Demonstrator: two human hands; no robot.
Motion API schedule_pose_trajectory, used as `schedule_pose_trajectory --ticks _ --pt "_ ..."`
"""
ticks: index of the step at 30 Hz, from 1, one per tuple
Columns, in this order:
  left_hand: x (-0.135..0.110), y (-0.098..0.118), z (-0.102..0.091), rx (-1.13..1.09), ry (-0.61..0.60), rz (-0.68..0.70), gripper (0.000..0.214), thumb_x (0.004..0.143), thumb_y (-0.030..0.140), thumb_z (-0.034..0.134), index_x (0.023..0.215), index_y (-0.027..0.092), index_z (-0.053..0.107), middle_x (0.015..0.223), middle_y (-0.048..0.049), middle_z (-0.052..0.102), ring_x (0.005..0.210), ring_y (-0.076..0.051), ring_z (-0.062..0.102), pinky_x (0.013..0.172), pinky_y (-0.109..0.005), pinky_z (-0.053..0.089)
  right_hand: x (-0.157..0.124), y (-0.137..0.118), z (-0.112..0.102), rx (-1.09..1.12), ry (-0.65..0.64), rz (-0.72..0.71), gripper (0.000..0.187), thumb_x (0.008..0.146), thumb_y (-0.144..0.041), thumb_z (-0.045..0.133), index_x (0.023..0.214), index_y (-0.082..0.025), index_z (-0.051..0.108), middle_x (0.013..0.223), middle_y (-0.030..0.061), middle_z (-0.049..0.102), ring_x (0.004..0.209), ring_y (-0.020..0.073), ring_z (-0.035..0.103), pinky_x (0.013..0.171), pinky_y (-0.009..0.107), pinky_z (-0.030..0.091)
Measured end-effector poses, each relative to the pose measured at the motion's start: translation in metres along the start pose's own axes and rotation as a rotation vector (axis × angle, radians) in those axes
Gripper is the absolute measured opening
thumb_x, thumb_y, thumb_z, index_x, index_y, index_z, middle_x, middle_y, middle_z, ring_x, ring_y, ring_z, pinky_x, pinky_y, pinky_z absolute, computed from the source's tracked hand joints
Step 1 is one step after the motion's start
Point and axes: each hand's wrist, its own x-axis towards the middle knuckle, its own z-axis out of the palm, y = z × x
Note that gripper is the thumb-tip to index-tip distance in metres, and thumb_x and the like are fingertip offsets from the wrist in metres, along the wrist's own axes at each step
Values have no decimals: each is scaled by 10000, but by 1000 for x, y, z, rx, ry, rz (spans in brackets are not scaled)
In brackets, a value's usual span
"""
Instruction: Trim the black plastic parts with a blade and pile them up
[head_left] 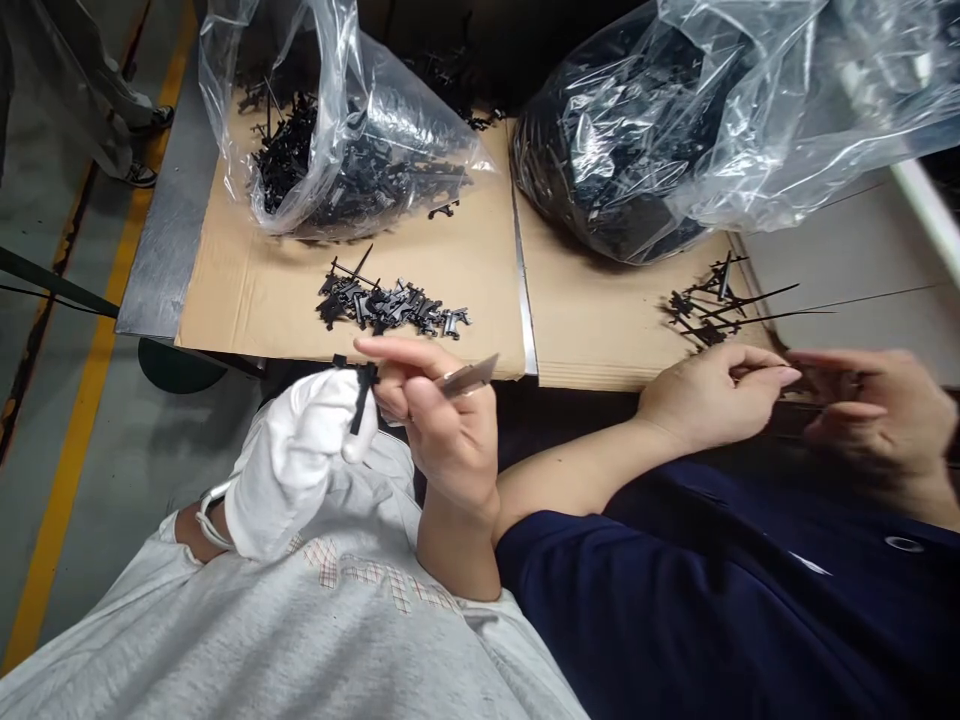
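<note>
In a white glove, my left hand (300, 440) is closed on a small black plastic part (361, 392) held upright at its fingertips. My bare right hand (450, 420) grips a thin metal blade (471, 375), its pointed tip angled up to the right. The right index finger reaches over toward the part; whether it touches it I cannot tell. Just beyond both hands, a pile of similar black parts (394, 306) lies on the cardboard (480, 300).
A clear plastic bag (367, 130) of black parts lies open behind the pile. Another full bag (622, 140) stands to the right. Beside me, a co-worker's hands (712, 395) work near black sprue pieces (712, 305). A metal table edge (161, 250) runs along the left.
</note>
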Motion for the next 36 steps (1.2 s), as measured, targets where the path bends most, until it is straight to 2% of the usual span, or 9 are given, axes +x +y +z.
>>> schedule_pose_trajectory --ticks 3,7,11,17,21,26,28,33,36 --pt "3 -10 8 -30 -65 -17 239 896 123 647 686 207 571 670 52 585 680 -99 527 720 -253 462 -7 0 0 -37 -32 -35 506 1058 -621 419 1278 -238 665 717 -34 522 588 126 504 556 270 486" --pt "4 -18 14 -49 -131 -58 231 905 186 615 682 214 560 636 55 590 677 -108 574 741 -264 515 -13 -2 3 -211 -26 -132 368 1071 -532 480 1348 -307 571 904 -14 643 625 119 583 563 265 508" --pt "4 -23 16 -64 -141 -43 214 887 166 611 690 218 546 648 50 577 650 -100 537 718 -271 501 -13 -1 2 -283 -50 -212 368 1085 -459 483 1439 -367 523 1128 14 724 734 139 665 673 296 587" --pt "3 -25 20 -59 -126 -40 199 884 230 590 695 230 529 664 33 583 671 -132 552 744 -294 517 -13 -1 1 -347 -30 -249 396 1061 -378 563 1456 -371 564 854 -8 718 653 166 648 621 311 586" --pt "-1 -20 17 -66 -131 -50 213 880 179 596 686 228 524 660 39 551 663 -128 520 726 -292 482 -10 -2 2 -385 -22 -294 400 1061 -358 568 1461 -376 583 812 -19 718 613 154 630 593 302 567" --pt "-4 -9 10 -41 -140 -94 220 886 134 599 698 220 524 699 33 552 687 -125 517 761 -276 474 -7 9 3 -577 113 -473 350 1058 -388 564 1392 -339 655 666 -34 605 511 135 500 473 295 413" --pt "-2 -5 7 10 -169 -133 201 882 132 605 718 221 531 720 25 568 702 -141 540 804 -283 508 -8 12 2 -550 134 -443 334 1059 -431 547 1350 -332 677 674 -28 594 522 136 484 488 296 422" --pt "3 -2 3 143 -191 -149 164 884 157 645 787 227 532 854 -14 635 936 -220 651 986 -353 556 -13 8 0 -332 100 -179 456 1073 -567 423 1356 -297 658 735 -8 576 568 147 496 560 302 521" --pt "1 1 2 163 -194 -147 212 875 179 677 750 221 512 824 -14 627 955 -242 669 1000 -383 558 -14 3 1 -308 62 -159 436 1069 -554 452 1380 -313 639 737 -22 553 562 137 487 539 280 507"
